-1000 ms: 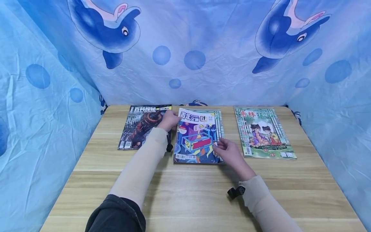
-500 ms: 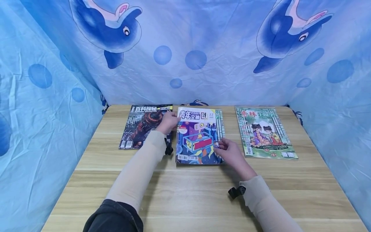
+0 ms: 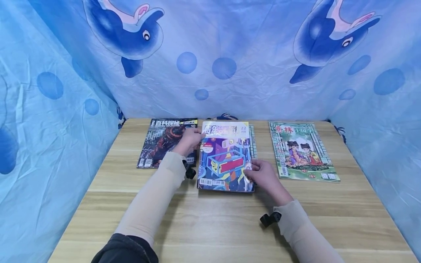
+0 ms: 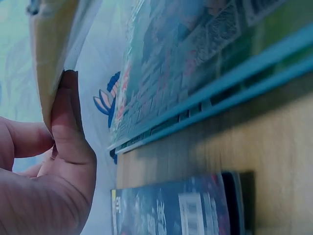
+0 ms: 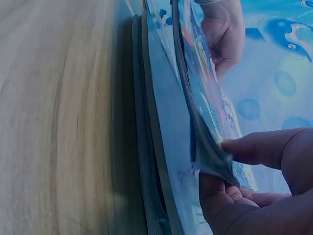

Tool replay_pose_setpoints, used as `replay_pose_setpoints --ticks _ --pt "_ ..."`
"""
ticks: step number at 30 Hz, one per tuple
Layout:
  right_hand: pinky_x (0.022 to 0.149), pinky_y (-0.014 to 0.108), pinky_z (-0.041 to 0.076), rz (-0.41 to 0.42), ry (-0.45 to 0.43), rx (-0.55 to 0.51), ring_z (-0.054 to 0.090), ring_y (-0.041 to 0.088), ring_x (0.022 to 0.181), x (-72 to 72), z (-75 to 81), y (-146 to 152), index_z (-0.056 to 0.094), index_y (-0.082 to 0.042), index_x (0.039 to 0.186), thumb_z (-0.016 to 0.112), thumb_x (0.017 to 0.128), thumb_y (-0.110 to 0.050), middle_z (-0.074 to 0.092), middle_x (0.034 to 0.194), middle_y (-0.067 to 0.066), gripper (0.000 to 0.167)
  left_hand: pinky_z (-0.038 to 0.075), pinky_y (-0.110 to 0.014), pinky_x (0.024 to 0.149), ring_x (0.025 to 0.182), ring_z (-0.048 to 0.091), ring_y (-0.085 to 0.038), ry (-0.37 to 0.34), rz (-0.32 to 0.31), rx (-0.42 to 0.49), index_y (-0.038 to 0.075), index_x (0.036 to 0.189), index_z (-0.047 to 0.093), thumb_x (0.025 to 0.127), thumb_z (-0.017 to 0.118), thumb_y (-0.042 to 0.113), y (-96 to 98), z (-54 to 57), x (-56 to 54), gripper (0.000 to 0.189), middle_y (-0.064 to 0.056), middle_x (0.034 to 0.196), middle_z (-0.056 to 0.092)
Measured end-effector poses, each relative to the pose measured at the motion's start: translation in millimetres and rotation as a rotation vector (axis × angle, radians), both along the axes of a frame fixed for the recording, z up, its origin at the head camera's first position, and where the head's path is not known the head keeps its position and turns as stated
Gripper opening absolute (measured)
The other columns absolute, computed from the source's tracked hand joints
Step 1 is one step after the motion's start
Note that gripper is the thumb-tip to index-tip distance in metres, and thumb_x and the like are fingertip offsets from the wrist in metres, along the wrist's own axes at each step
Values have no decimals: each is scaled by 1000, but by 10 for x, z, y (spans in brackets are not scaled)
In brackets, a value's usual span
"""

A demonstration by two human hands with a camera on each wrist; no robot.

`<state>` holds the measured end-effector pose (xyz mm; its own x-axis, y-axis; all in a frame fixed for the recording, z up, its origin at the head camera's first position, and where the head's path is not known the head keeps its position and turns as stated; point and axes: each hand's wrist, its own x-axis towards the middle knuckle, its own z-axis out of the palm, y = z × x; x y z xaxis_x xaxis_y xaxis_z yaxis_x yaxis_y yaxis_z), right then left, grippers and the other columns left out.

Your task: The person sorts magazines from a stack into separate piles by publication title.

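Observation:
A colourful magazine point(image 3: 227, 157) with a blue box on its purple cover is held by both hands in the middle of the table. My left hand point(image 3: 189, 140) pinches its upper left edge, while my right hand point(image 3: 264, 177) pinches the right edge lower down. In the left wrist view the magazine point(image 4: 49, 63) is clear of the green ones point(image 4: 195, 83) stacked below it. From the right wrist, thumb and fingers point(image 5: 254, 147) grip a bent part of its edge. Most of the green magazines point(image 3: 252, 142) are hidden under it in the head view.
A dark magazine point(image 3: 158, 146) with a red machine lies to the left, partly behind the left hand. On the right lies a green magazine point(image 3: 304, 153) with two cartoon figures. The wooden table point(image 3: 223, 226) meets a blue dolphin-print curtain point(image 3: 204, 44) at the back.
The held magazine has risen off the green ones and come slightly nearer, its front edge now lower in the head view. Both hands keep hold of it. The head view has shifted slightly.

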<state>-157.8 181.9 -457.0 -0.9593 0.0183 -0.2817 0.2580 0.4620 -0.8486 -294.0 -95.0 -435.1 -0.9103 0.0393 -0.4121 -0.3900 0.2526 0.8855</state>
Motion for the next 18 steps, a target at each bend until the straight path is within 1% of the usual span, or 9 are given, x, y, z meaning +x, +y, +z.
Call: replay_pose_setpoints --ticks 3,6,7,10,12,14,15,18 --pt "100 46 50 7 -1 -16 59 35 120 26 24 -34 49 6 145 76 92 -21 61 132 24 65 57 -35 70 80 67 -23 5 -6 -13 2 119 63 105 59 21 -79 23 75 24 -16 106 68" --pt "97 42 52 20 7 -47 62 32 115 58 39 -92 50 7 142 77 90 -19 63 128 23 64 58 -37 69 81 68 -25 5 -5 -18 1 123 62 106 59 22 -192 43 155 27 -16 108 68" --pt "95 40 54 19 7 -57 64 30 111 73 44 -118 51 7 142 78 89 -18 65 125 21 64 58 -38 71 82 69 -26 2 -4 -10 0 125 61 106 58 21 -230 50 183 29 -17 109 67" --pt "82 35 58 33 -2 -117 68 24 96 121 51 -210 55 7 137 79 88 -13 69 111 15 58 59 -39 73 86 70 -28 0 -3 -36 0 129 58 106 58 22 -349 73 267 32 -17 111 67" --pt "71 31 58 52 -14 -157 67 20 83 160 53 -275 60 5 130 79 88 -11 69 99 12 49 59 -39 72 86 70 -28 3 -3 -62 0 129 59 105 59 23 -423 80 319 32 -17 111 67" --pt "64 29 57 60 -33 -196 65 19 75 203 50 -336 62 4 124 79 87 -9 67 91 10 42 59 -39 72 86 70 -27 9 -5 -83 1 127 60 105 59 23 -491 86 373 32 -17 110 68" --pt "63 28 56 64 -40 -209 63 18 73 224 44 -364 62 4 120 79 87 -8 65 89 10 39 59 -39 72 85 70 -28 14 -6 -83 0 127 60 105 59 23 -523 86 397 32 -18 110 68" --pt "63 30 57 61 -53 -234 62 18 73 283 28 -435 62 4 118 79 87 -7 63 88 10 38 60 -39 71 83 70 -28 27 -9 -95 -2 125 61 105 59 22 -616 87 477 31 -19 110 68"
